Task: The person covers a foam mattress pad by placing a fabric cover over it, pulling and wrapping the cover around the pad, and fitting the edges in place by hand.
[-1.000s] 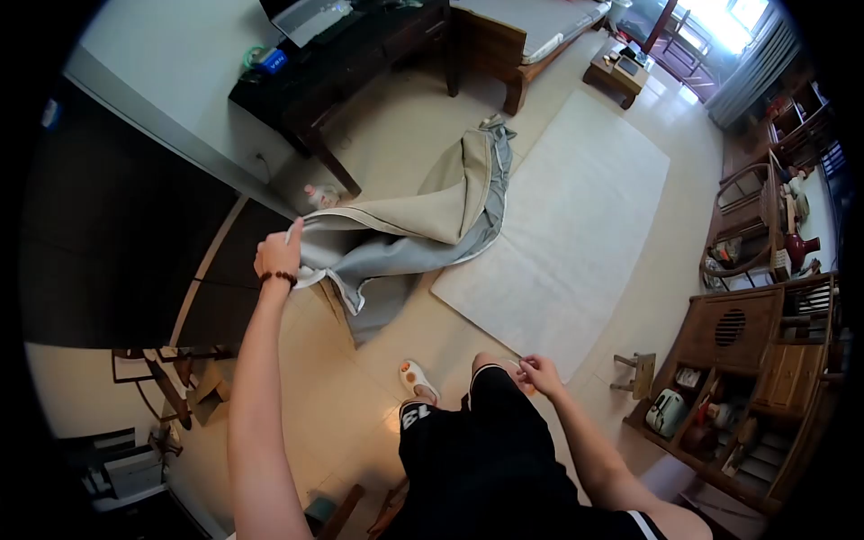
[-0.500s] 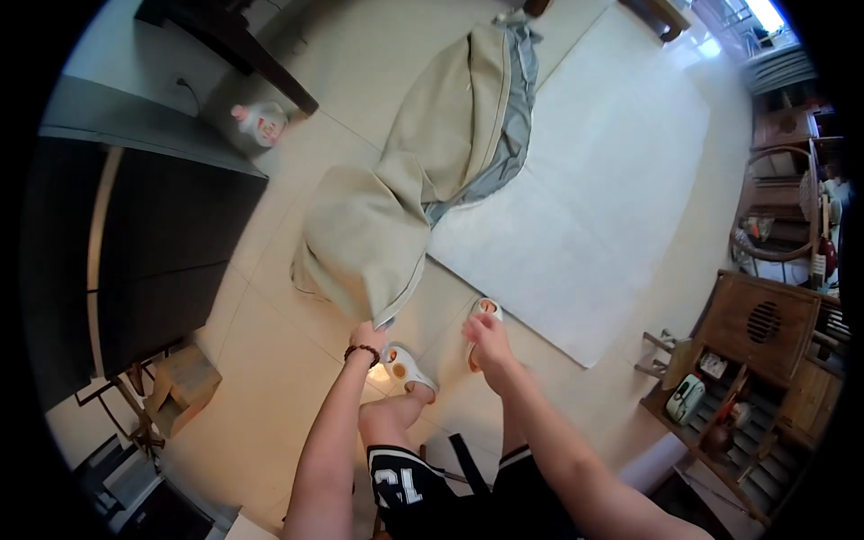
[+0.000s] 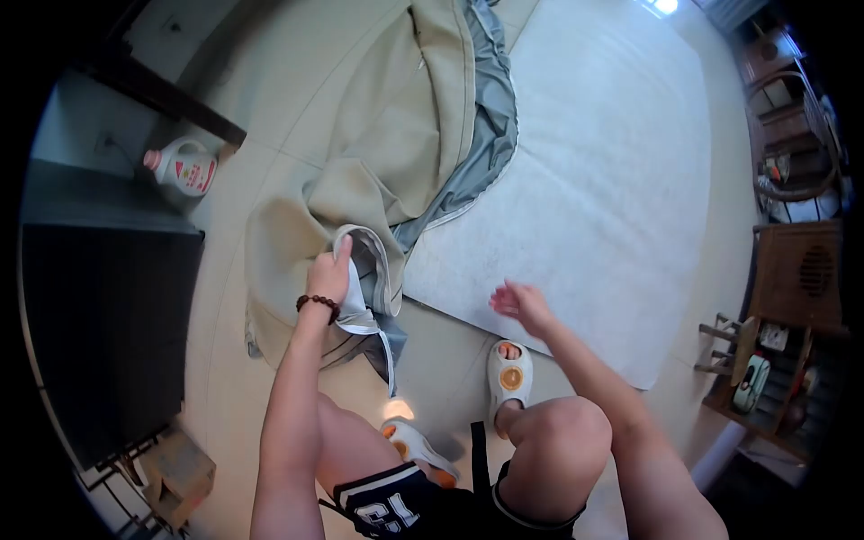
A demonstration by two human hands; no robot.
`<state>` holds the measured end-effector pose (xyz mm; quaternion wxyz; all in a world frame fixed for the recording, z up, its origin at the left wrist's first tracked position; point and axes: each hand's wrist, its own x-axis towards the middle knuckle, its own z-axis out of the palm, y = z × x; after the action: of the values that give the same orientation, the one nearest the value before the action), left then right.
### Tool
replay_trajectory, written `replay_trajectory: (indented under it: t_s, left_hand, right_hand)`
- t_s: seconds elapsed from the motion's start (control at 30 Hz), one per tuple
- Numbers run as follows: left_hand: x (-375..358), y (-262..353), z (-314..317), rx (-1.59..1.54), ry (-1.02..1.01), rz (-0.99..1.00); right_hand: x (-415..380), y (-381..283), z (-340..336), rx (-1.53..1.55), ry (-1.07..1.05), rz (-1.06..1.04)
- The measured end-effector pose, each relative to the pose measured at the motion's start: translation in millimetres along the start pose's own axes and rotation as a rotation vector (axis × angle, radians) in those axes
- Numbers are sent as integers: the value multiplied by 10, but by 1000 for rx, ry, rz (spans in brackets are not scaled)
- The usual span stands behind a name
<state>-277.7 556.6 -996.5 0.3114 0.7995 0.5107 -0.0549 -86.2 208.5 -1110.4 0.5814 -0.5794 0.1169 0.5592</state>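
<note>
A beige fabric cover [image 3: 387, 117] with a grey lining lies crumpled on the floor, partly over the left edge of a large white flat panel [image 3: 612, 180]. My left hand [image 3: 328, 275], with a dark beaded bracelet at the wrist, grips the cover's near edge, which is folded back and shows its pale underside and zip-like trim. My right hand [image 3: 520, 304] is above the panel's near edge, fingers apart, with nothing in it.
A white jug [image 3: 184, 169] stands at the left by a dark wooden leg [image 3: 180, 99]. Below it are a black cabinet [image 3: 108, 324] and a cardboard box [image 3: 178, 475]. Wooden furniture [image 3: 796, 270] and a small stool [image 3: 727, 346] are at the right. My slippered feet are near the panel.
My left hand has lifted and turned back the cover's near edge, showing its underside. My right hand has moved right and forward, its fingers spreading. The view has shifted, and one foot is nearer the panel's edge.
</note>
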Motion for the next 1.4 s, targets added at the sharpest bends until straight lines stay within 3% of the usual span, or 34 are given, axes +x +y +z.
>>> replay_trajectory:
  t_s: [0.1, 0.17, 0.27, 0.37, 0.5, 0.57, 0.67, 0.7, 0.77, 0.87, 1.0, 1.07, 1.13, 1.17, 1.23, 1.27, 1.3, 1.33, 1.37, 1.4]
  left_hand:
    - [203, 3, 141, 10, -85, -6]
    - [289, -142, 493, 172, -56, 42]
    - [249, -211, 685, 148, -155, 17]
    - [114, -133, 664, 104, -118, 42]
    - [-4, -306, 653, 37, -16, 83]
    - [-41, -278, 592, -24, -36, 158]
    - [-253, -204, 346, -6, -24, 57]
    - [-277, -177, 246, 13, -12, 10]
    - [-342, -197, 152, 1, -23, -26]
    - [-326, -249, 179, 17, -114, -83]
    - [-283, 109, 230, -62, -48, -55]
    - [100, 258, 198, -29, -19, -1]
    - [712, 528, -147, 153, 98, 97]
    - [950, 823, -614, 319, 127, 217]
    - [1367, 1254, -1651, 203, 570, 463]
    - [836, 1780, -2284, -65, 702, 367]
    - [684, 1962, -2777, -99, 864, 436]
    - [88, 2097, -3093, -205, 930, 466]
    - [-30, 2017, -3316, -333, 1050, 513]
    - [-393, 1974, -3250, -502, 1044, 682]
  right_hand:
    - [-35, 863, -89, 184, 130, 195]
    - [-35, 1280, -75, 323, 75, 194]
    - [4, 1485, 131, 552, 161, 387]
    - [90, 1622, 206, 645, 324, 205]
    - [327, 1756, 214, 890, 349, 1]
    - [282, 1724, 199, 1033, 452, -77]
    - [75, 1618, 188, 1152, 470, -105]
    - [-74, 1392, 278, 1148, 457, -102]
    - [-626, 842, 393, 1204, 410, -308]
    - [-1089, 370, 188, 962, 252, -477]
    - [-1430, -64, 121, 877, 213, -515]
    - [-1655, -139, 178, 851, 284, -494]
    - [-1767, -142, 149, 877, 282, -500]
    - [-1791, -154, 140, 907, 283, -482]
    - [-1830, -218, 124, 916, 302, -496]
    - [-1828, -230, 77, 907, 294, -493]
    - [-1814, -192, 61, 898, 289, -486]
    - [-1778, -173, 49, 907, 281, -491]
    - [-1740, -162, 39, 909, 288, -477]
    - [-1712, -128, 28, 910, 301, -459]
